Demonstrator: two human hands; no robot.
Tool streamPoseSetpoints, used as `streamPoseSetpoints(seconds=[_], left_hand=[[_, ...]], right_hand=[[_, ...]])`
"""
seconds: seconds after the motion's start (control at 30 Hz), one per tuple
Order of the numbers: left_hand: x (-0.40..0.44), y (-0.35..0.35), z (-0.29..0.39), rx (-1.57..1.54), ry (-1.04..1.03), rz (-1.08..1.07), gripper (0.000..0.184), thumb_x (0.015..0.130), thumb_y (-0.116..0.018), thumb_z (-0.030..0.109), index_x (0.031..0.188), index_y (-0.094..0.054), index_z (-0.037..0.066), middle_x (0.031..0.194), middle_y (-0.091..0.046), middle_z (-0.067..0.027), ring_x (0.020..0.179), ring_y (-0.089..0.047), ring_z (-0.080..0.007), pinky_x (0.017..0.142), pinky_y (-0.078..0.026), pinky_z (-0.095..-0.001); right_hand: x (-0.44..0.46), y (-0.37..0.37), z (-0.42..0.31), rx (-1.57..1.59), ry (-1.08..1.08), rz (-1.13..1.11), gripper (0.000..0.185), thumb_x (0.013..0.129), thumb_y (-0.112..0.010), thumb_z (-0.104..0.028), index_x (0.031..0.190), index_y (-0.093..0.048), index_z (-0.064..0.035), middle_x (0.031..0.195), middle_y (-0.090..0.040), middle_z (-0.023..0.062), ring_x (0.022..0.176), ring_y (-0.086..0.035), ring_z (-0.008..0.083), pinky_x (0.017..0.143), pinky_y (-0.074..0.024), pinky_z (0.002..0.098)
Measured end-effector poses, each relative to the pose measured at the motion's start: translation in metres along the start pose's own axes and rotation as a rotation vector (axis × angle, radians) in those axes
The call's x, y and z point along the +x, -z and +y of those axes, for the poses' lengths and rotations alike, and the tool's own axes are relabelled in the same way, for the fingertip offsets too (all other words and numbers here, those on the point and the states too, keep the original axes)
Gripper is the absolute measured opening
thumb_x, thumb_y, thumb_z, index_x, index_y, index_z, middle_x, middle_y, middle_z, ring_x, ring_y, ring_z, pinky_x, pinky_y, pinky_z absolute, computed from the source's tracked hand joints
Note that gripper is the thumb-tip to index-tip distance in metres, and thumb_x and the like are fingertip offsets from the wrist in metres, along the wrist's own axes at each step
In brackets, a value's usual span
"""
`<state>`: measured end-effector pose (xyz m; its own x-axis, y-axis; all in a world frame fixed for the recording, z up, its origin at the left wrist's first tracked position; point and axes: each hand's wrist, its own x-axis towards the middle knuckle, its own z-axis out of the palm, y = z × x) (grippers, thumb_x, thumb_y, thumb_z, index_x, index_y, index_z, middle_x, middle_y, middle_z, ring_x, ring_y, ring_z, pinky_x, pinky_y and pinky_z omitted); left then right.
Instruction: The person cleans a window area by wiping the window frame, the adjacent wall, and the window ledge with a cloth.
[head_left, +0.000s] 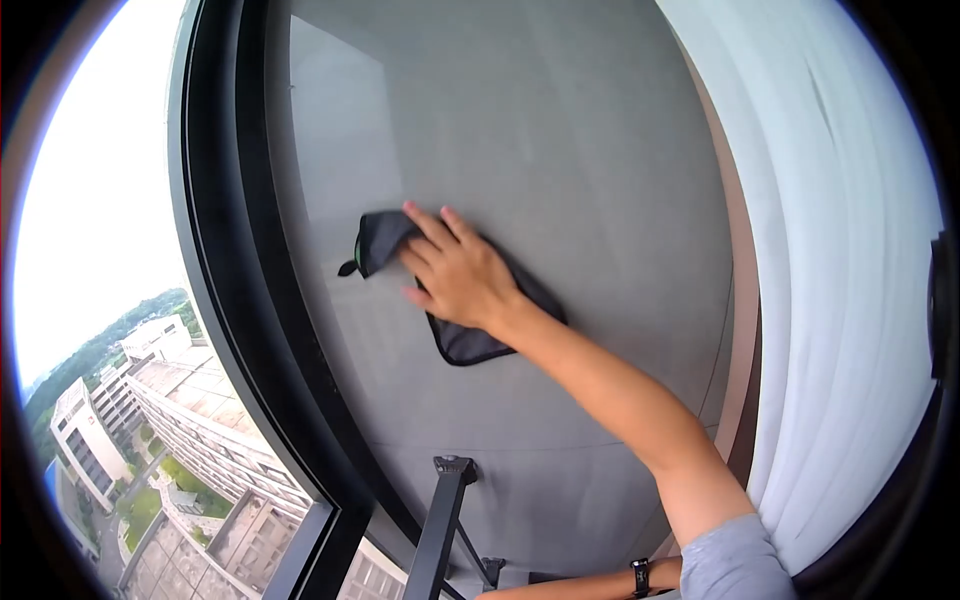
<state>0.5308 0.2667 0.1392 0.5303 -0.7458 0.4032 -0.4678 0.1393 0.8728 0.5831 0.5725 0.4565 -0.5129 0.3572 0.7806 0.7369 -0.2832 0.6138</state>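
My right hand (455, 265) lies with spread fingers on a dark grey cloth (470, 345), pressing it against a grey tiled surface (560, 180). The cloth has black edging, and its upper left part sticks out past my fingertips with a small black loop. At the bottom edge, my left hand (560, 589) is mostly cut off by the frame, beyond a wrist with a black watch (640, 578). Its fingers do not show, so what it touches cannot be made out.
A black window frame (225, 250) runs down the left side, with buildings (190, 390) far below outside. Near the bottom stands a dark metal bar (438, 520) with a capped end. A pale curtain (830, 250) hangs along the right.
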Motion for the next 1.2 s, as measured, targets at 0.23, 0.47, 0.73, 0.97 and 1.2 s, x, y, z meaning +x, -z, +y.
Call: streamPoseSetpoints(seconds=[0.23, 0.47, 0.73, 0.97, 1.2], left_hand=[[-0.007, -0.003, 0.029, 0.060, -0.035, 0.047, 0.046, 0.082, -0.071, 0.014, 0.124, -0.060, 0.001, 0.119, -0.061, -0.0252, 0.111, -0.061, -0.0284, 0.095, -0.047, -0.0419], [-0.034, 0.050, 0.094, 0.294, 0.179, -0.094, 0.068, 0.087, -0.061, 0.004, 0.148, -0.032, -0.001, 0.160, -0.027, -0.0242, 0.145, -0.031, -0.0408, 0.119, -0.028, -0.0460], [-0.134, 0.105, 0.070, 0.781, 0.453, 0.035, 0.059, 0.088, -0.062, 0.013, 0.143, -0.042, 0.007, 0.150, -0.043, -0.0182, 0.131, -0.047, -0.0381, 0.112, -0.036, -0.0499], [-0.186, 0.101, 0.017, 1.212, 0.534, -0.047, 0.044, 0.085, -0.060, 0.012, 0.128, -0.053, 0.007, 0.128, -0.056, -0.0145, 0.124, -0.053, -0.0342, 0.108, -0.039, -0.0493], [-0.195, 0.114, 0.018, 1.128, 0.708, -0.171, 0.045, 0.086, -0.057, 0.013, 0.130, -0.057, 0.008, 0.136, -0.055, -0.0136, 0.129, -0.051, -0.0305, 0.109, -0.035, -0.0531]], right_hand=[[-0.020, 0.044, 0.067, -0.025, -0.017, 0.066, 0.028, 0.090, -0.060, -0.034, 0.098, -0.069, -0.0089, 0.109, -0.068, 0.0074, 0.139, -0.042, 0.0319, 0.113, -0.0330, 0.0568], [-0.100, 0.137, 0.239, -0.399, -0.354, 0.184, 0.039, 0.098, -0.051, -0.021, 0.129, -0.057, 0.0008, 0.132, -0.058, 0.0214, 0.127, -0.046, 0.0469, 0.110, -0.0373, 0.0483], [-0.072, 0.109, 0.192, -0.346, -0.568, 0.242, 0.054, 0.095, -0.057, -0.035, 0.140, -0.054, -0.0037, 0.137, -0.056, 0.0196, 0.131, -0.045, 0.0441, 0.111, -0.0359, 0.0495], [0.022, 0.042, 0.071, -0.215, -0.185, 0.011, 0.057, 0.093, -0.055, -0.051, 0.123, -0.065, -0.0040, 0.130, -0.061, 0.0145, 0.146, -0.031, 0.0365, 0.115, -0.0291, 0.0589], [0.016, 0.047, 0.081, -0.121, -0.040, -0.014, 0.051, 0.093, -0.055, -0.051, 0.122, -0.066, -0.0105, 0.128, -0.064, 0.0051, 0.146, -0.032, 0.0318, 0.116, -0.0296, 0.0562]])
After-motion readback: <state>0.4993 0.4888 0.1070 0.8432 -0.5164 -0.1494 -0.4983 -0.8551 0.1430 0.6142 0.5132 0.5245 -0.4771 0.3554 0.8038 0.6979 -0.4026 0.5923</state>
